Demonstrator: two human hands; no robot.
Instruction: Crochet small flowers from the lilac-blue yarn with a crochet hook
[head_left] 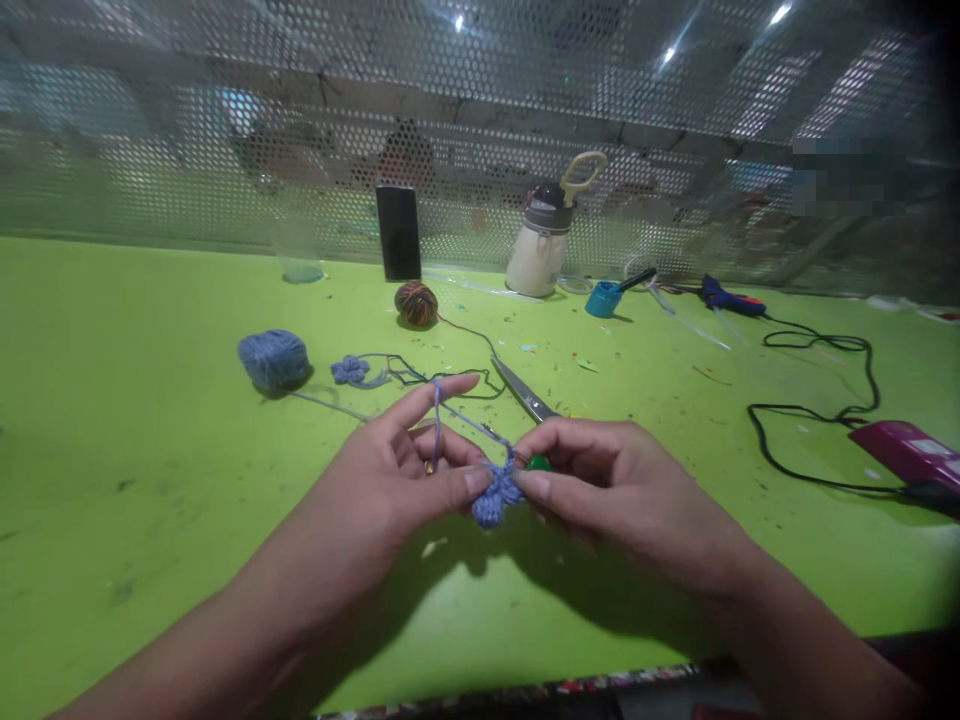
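Observation:
A small blue-violet crochet piece (489, 508) with rounded petals is held between both hands above the table. My left hand (390, 490) pinches its left edge between thumb and fingers. Blue yarn (471, 420) runs from the piece over my raised left index finger. On the other side, my right hand (622, 490) is closed, its thumb and index finger at the piece's right edge. A bright green item (538, 463) shows between the right fingers; most of it is hidden. Beyond the hands lie a blue yarn ball (274, 360) and a finished-looking blue crochet flower (351, 370).
Scissors (525, 390) lie just past my right hand. Farther back are a multicoloured yarn ball (416, 303), a black phone (399, 233), a white bottle (537, 250), a blue pot (603, 299) and a glue gun (731, 298). A corded magenta device (907, 450) lies right, before the perforated metal screen (480, 90).

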